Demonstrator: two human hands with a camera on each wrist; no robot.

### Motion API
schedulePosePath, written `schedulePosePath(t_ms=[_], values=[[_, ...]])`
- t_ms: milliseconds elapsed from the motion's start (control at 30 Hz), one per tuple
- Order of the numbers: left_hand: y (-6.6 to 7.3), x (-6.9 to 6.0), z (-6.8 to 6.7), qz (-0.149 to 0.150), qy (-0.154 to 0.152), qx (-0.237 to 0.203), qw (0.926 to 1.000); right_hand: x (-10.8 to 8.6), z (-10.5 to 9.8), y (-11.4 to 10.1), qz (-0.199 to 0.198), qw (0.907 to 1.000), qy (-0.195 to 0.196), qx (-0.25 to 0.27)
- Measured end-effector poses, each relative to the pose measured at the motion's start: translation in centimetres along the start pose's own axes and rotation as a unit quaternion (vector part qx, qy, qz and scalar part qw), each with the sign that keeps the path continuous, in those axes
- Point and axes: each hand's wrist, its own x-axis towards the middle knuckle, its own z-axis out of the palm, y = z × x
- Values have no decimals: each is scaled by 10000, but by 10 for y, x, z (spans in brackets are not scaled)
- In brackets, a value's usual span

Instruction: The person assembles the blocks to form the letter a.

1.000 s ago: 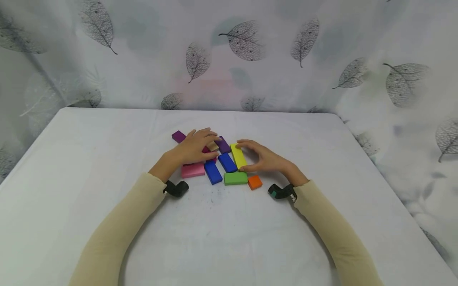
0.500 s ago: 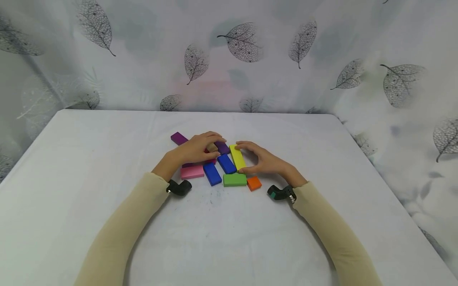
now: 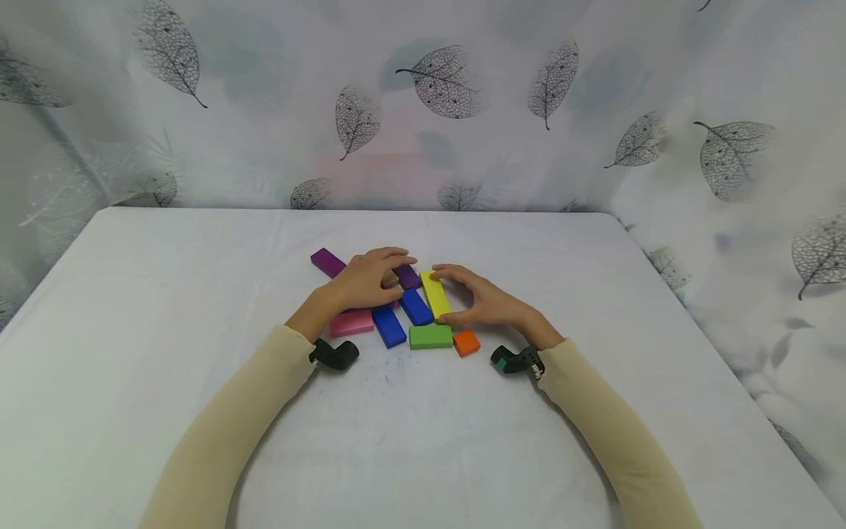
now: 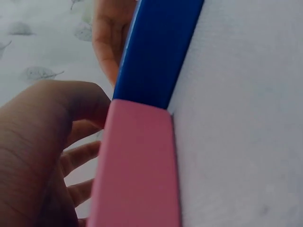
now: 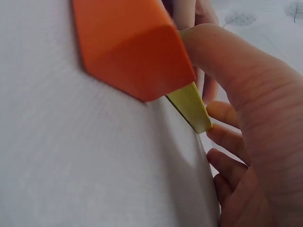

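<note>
In the head view, my right hand point(image 3: 490, 300) spans the long yellow block point(image 3: 434, 295), fingertips at its far end and thumb at its near end. My left hand point(image 3: 360, 283) arches over the left part of the block cluster, its index fingertip by a dark purple block point(image 3: 408, 277). A wood-coloured block point(image 3: 390, 280) shows between its thumb and index finger. Two blue blocks point(image 3: 416, 306) lie between the hands. In the left wrist view, a pink block point(image 4: 137, 165) meets a blue block point(image 4: 158, 52). Blocks under the left palm are mostly hidden.
A green block point(image 3: 429, 336) and a small orange block point(image 3: 466, 342) lie at the near side of the cluster. Another purple block point(image 3: 327, 262) sticks out beyond the left hand. The white-covered table point(image 3: 423, 441) ends at a leaf-patterned curtain point(image 3: 264, 110).
My left hand has shifted slightly right and nearer, its fingers drawn closer together over the blocks. The right hand stays at the yellow block. The head view has tilted a little.
</note>
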Motion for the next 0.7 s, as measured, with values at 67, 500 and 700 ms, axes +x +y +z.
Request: schedulePosePath(t_ms=[67,500,700], values=[[0,-1,0,19,17,-7,10000,0,0,0,10,10000,30,-6],[-2,4,2,-75,83,37,9999,0,-1,2,94,9997,216,-115],[-2,2,1,-184,93,64,9998,2,-1,1,52,10000,-1,-74]])
